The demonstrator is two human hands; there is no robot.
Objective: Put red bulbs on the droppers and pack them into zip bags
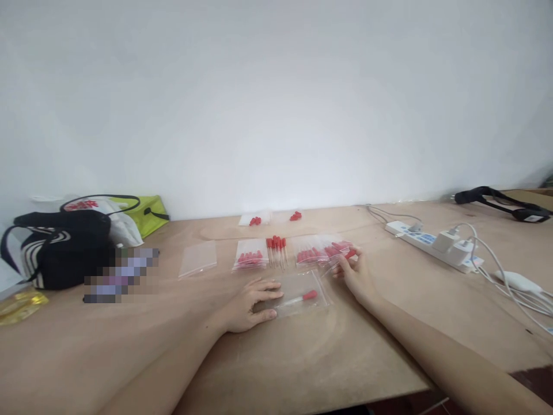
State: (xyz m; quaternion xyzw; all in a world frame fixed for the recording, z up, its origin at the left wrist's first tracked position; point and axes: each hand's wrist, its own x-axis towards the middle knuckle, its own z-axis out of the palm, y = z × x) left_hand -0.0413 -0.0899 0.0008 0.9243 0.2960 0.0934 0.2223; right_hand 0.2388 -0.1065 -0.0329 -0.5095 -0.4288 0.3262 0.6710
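My left hand [254,304] lies flat with fingers apart, its fingertips at the left edge of a clear zip bag [320,282]. Inside that bag is one dropper [309,295] with a red rubber bulb and a clear tube. My right hand [359,278] pinches another clear zip bag [332,266] that has a red-bulbed dropper in it, beside a stack of filled bags [309,253]. Between this stack and a second stack of filled bags [249,258] stands a row of loose droppers [276,244], bulbs pointing away from me.
Flat zip bags [199,257] lie on the left. Farther back are small red bulbs [255,221] on bags. A power strip [432,246] with plugs and cables occupies the right, near a black headset strap [496,199]. A black bag [71,248] sits far left.
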